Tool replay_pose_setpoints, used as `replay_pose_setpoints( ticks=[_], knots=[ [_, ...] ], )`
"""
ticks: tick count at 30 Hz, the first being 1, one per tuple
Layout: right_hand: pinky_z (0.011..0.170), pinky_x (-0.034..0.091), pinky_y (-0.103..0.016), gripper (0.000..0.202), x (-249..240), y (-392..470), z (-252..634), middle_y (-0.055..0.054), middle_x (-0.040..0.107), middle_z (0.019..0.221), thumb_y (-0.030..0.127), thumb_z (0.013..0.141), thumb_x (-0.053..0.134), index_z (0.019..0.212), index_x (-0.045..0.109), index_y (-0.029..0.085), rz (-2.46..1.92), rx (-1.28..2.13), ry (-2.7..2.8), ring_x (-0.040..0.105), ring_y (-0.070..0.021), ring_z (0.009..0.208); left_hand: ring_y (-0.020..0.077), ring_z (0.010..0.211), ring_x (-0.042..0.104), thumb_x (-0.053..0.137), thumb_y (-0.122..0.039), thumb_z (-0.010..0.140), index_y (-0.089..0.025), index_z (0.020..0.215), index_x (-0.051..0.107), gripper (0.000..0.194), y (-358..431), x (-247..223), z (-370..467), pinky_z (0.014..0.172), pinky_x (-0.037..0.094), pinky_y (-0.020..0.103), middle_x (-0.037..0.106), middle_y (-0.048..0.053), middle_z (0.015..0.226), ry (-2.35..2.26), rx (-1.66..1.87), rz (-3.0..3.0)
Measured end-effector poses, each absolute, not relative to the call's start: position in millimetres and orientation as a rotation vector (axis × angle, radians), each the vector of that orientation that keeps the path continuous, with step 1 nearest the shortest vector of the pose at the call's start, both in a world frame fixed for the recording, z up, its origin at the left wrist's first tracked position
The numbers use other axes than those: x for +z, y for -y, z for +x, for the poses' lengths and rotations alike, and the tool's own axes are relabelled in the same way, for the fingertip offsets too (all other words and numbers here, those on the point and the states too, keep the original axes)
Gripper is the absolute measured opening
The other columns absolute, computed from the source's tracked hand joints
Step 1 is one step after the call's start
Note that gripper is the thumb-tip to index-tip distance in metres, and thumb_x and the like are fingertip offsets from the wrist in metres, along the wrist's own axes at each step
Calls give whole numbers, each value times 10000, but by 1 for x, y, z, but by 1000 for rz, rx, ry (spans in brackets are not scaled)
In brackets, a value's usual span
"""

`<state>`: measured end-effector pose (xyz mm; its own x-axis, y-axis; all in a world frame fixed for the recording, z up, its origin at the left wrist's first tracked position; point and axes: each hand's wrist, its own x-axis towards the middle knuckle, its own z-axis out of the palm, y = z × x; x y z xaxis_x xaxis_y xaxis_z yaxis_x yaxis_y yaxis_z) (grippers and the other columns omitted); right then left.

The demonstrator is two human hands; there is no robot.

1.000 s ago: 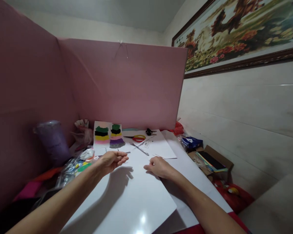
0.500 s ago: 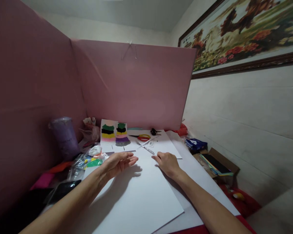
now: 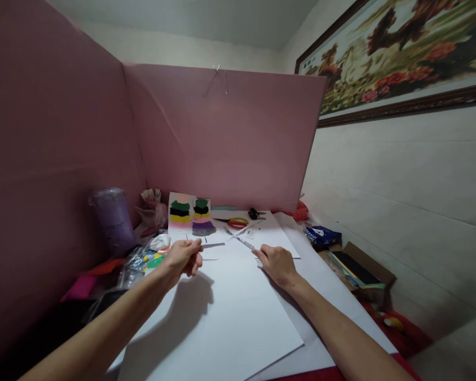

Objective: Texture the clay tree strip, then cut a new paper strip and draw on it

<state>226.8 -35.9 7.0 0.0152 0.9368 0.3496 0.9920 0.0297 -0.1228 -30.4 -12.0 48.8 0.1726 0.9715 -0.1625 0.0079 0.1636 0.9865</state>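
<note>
Left hand curls up, open-palmed half a second ago. White sheet is below it: probably light, fairly stiff, slick; take it by the right edge or near right corner. Thumb sits by index, can't tell if pinching anything. Right hand at right edge, fingers bent, grip unclear. Silver tool toward far right corner, by those fingertips: likely light, hard; hold mid-shaft.

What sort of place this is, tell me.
Probably an indoor craft corner, judging by the red-and-yellow-handled scissors, the color-striped cards and the open cardboard box of colored sheets.
</note>
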Motion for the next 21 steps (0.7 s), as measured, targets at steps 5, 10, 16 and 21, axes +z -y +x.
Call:
replay_pose_setpoints(
  ticks=[5,10,16,21],
  knots=[
    [576,263,-288,366,7,36,227,-70,744,738,417,965,467,774,701,210,-1962,-186,1988,680,-206,709,89,291,395,548,-513,815,-177,557,492,428,-5,77,-64,348,252,202,467,-15,329,-1382,1199,1417],
    [575,267,-286,360,7,36,227,-72,742,729,409,961,478,768,707,211,-1954,-179,1983,674,-209,701,83,345,363,495,-467,798,-220,492,375,411,-24,89,-91,403,286,216,385,-51,364,-1578,1188,1634],
    [577,269,-283,358,7,36,226,-71,747,740,401,960,477,766,708,209,-1964,-189,1983,676,-204,702,107,453,442,593,-200,609,-167,546,567,76,-37,67,-96,465,316,216,523,-26,462,-1719,1071,1765],
    [580,273,-285,345,7,36,226,-65,749,746,399,960,480,780,707,211,-1976,-170,1976,678,-205,712,150,562,540,591,-117,569,-172,609,653,92,-39,59,-96,542,366,233,622,8,556,-1792,970,1882]
  ],
)
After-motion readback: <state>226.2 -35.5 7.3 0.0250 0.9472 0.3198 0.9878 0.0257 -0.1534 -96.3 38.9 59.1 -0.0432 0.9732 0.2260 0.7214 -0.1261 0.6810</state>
